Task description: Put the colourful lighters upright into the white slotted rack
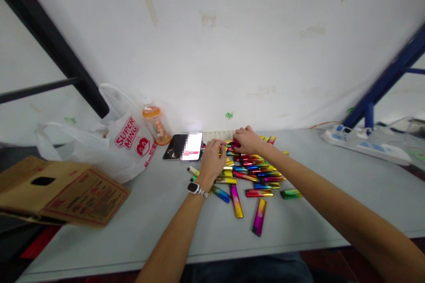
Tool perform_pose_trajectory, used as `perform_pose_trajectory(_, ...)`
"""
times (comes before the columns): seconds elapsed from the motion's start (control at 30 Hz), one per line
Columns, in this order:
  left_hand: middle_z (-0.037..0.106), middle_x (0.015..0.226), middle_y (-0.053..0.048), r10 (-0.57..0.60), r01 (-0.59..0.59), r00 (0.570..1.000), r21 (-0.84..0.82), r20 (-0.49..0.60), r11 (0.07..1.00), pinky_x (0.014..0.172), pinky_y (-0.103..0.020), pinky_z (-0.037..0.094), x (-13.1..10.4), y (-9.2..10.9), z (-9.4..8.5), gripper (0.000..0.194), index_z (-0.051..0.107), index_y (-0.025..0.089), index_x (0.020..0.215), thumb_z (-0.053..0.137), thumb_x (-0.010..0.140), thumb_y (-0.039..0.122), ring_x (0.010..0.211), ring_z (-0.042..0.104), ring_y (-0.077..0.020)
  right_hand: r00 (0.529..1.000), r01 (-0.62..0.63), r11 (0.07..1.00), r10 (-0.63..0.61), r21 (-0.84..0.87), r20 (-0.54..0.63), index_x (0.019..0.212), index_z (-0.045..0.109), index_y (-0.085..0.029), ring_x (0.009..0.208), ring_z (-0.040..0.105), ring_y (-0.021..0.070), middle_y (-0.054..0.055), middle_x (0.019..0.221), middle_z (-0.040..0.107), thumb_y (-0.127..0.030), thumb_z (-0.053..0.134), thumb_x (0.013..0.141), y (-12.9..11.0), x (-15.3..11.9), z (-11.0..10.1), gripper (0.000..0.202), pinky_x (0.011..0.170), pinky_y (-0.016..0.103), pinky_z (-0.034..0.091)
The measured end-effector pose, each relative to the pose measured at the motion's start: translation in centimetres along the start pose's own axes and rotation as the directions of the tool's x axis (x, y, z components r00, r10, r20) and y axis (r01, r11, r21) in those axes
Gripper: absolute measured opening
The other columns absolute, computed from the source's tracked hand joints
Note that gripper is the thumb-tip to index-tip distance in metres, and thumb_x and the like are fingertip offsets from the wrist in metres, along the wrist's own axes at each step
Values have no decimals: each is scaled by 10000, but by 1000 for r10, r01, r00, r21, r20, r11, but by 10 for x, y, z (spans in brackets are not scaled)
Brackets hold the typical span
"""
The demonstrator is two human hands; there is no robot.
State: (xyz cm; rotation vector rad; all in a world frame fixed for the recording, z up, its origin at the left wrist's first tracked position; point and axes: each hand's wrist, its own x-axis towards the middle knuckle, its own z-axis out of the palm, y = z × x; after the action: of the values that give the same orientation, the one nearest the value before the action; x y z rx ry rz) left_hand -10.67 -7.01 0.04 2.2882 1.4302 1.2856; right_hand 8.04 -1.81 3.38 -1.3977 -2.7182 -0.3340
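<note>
Shiny multicoloured lighters (244,177) lie in a loose pile on the grey table, several of them side by side in rows. At the pile's far side my right hand (247,140) is closed, its fingertips on a magenta lighter (235,144). Just left of it, my left hand (214,159) curls over the pile's left edge with fingers bent together; what they hold, if anything, is hidden. Nearer to me a magenta-and-yellow lighter (237,201) and a yellow-and-purple lighter (259,217) lie apart from the rest. A green lighter (291,193) rests beside my right forearm.
A tablet or phone with a lit screen (192,147) lies left of the pile, near an orange drink bottle (156,124). Further left are a white plastic bag (128,150) and a cardboard box (83,190). A white power strip (365,145) sits at right.
</note>
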Motion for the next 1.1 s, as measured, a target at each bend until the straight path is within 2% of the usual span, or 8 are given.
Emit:
perform_pose_trajectory(0.3,669,964,-69,-10,9,999,-33,-31,999,943,-400,494,-2,1,-1,136,628,187,945,496,935,157,989,606,-225,986,66,992,-49,110,-156,976,657,-133,1003,564,269,125,1008,663,-389,649,855,9,-5,15,283,902,386,322)
perform_pose_trajectory(0.43,672,962,-64,-15,12,999,-60,-43,998,932,-388,499,-2,3,-4,142,631,192,936,494,936,157,985,615,-217,952,57,943,47,328,-302,936,652,-157,984,576,245,114,983,664,-335,571,930,8,-6,11,195,898,382,364)
perform_pose_trajectory(0.5,674,965,-64,-21,17,998,-83,-53,996,932,-389,501,-2,3,-5,143,634,192,936,494,937,162,987,619,-216,880,61,828,218,557,-421,935,634,-174,953,590,224,99,979,669,-377,551,946,2,-10,5,219,880,365,404)
perform_pose_trajectory(0.57,676,969,-66,-26,19,998,-107,-64,994,934,-393,501,-2,3,-5,140,637,191,937,498,939,174,990,622,-217,766,112,607,451,786,-458,968,601,-194,890,615,197,79,969,686,-436,541,947,-9,-15,-1,250,831,339,451)
perform_pose_trajectory(0.67,676,966,-66,-17,6,997,-142,-77,990,920,-380,507,-2,4,-4,141,640,194,942,498,946,195,981,627,-210,661,244,193,684,950,-308,1009,519,-231,715,637,165,29,841,712,-526,558,918,-33,-28,-7,311,696,299,501)
perform_pose_trajectory(0.77,675,951,-61,-4,-7,997,-160,-72,987,895,-365,509,-3,9,-3,150,640,194,941,490,951,201,954,631,-200,663,279,-56,734,959,-150,992,506,-244,502,569,123,-44,637,642,-574,621,858,-56,-39,-6,374,514,236,463)
perform_pose_trajectory(0.9,681,951,-56,38,-46,998,-203,-42,978,884,-343,505,-6,17,-4,155,641,190,941,487,957,199,933,637,-185,705,243,-251,710,937,7,960,523,-246,300,296,59,-129,458,424,-620,607,845,-73,-49,0,400,315,174,234)
perform_pose_trajectory(1.1,682,948,-54,113,-113,994,-245,-12,963,866,-326,505,-9,31,-3,164,651,191,967,488,962,209,904,634,-176,764,177,-355,638,918,99,762,551,-206,311,198,44,-119,395,315,-663,606,808,-76,-58,-3,463,312,180,128)
